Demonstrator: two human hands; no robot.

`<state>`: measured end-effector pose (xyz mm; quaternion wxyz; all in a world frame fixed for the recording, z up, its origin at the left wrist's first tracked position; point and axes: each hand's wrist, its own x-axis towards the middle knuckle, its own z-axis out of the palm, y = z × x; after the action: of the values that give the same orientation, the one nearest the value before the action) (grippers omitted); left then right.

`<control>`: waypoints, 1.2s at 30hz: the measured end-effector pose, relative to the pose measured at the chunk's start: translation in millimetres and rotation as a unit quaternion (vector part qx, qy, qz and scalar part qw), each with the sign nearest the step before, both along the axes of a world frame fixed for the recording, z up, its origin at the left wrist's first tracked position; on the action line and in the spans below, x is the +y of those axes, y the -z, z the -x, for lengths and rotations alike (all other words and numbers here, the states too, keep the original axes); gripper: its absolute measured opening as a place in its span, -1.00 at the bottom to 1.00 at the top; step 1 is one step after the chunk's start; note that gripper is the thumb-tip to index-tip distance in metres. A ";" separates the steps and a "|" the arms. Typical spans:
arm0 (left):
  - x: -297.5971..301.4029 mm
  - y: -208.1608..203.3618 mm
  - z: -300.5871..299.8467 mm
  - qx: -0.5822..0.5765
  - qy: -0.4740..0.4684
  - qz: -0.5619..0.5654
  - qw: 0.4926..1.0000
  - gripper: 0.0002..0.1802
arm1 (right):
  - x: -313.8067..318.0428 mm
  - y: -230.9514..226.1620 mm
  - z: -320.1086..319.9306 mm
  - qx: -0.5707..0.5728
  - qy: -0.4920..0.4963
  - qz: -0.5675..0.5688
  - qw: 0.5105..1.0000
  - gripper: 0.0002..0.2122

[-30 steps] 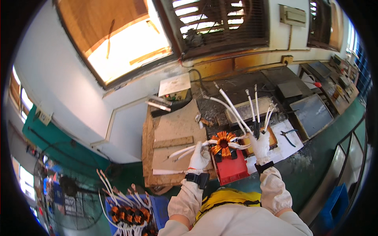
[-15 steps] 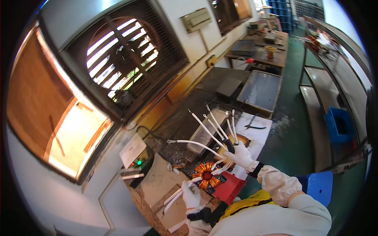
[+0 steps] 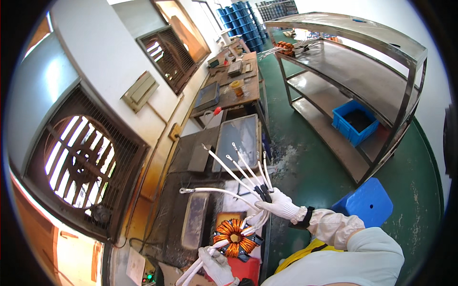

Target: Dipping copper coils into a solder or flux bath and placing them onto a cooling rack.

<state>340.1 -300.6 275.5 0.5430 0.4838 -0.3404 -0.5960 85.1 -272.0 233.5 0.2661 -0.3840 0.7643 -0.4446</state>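
A ring-shaped coil (image 3: 227, 234) wound with copper wire hangs between my two white-gloved hands, over the bench edge. My right hand (image 3: 282, 206) is closed round a bundle of white sleeved leads (image 3: 245, 172), with black sleeves at the grip. Metal ring terminals tip the leads, which fan out away from me. One lead (image 3: 217, 191) bends off to the left. My left hand (image 3: 215, 266) grips the other white leads (image 3: 192, 270) at the coil's near left side. Below the coil lies a red flat-sided thing (image 3: 245, 269), partly hidden.
Along the left wall runs a dark workbench (image 3: 174, 209) with a grey tray (image 3: 238, 138) and a farther wooden table (image 3: 248, 95). At right stands a metal shelf rack (image 3: 353, 62), bearing a blue bin (image 3: 355, 121) and another copper coil (image 3: 285, 49). Near my right arm is a blue stool (image 3: 367, 202).
My view has turned right, bringing the rack more fully into sight. Both hands have carried the coil and its leads to the right, away from the brown board.
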 end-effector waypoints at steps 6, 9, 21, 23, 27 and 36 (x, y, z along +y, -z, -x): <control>-9.5 -6.4 144.8 0.023 0.104 -0.010 0.994 -0.67 | 42.5 7.9 136.9 -0.092 0.115 0.043 0.988 -0.37; -12.8 -4.0 218.7 0.044 0.162 -0.026 0.985 -0.65 | 58.5 7.8 204.8 -0.088 0.187 0.022 0.978 -0.40; -81.6 19.4 466.0 0.033 0.382 -0.061 0.922 -0.75 | 99.9 34.0 364.7 -0.139 0.413 0.068 0.897 -0.55; -102.4 28.9 508.3 0.042 0.420 -0.073 0.904 -0.74 | 90.6 35.7 395.5 -0.127 0.446 0.056 0.884 -0.54; -146.9 41.1 581.6 0.073 0.457 -0.095 0.881 -0.72 | 56.8 33.1 455.5 -0.125 0.460 0.038 0.878 -0.46; -229.4 39.6 712.6 0.111 0.480 -0.105 0.864 -0.73 | -11.3 15.9 573.2 -0.105 0.434 0.071 0.892 -0.54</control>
<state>-372.5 -530.1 235.9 0.1703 0.2451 -0.4033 -0.8650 -488.0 -283.3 217.6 0.0973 0.0171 0.7885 -0.6070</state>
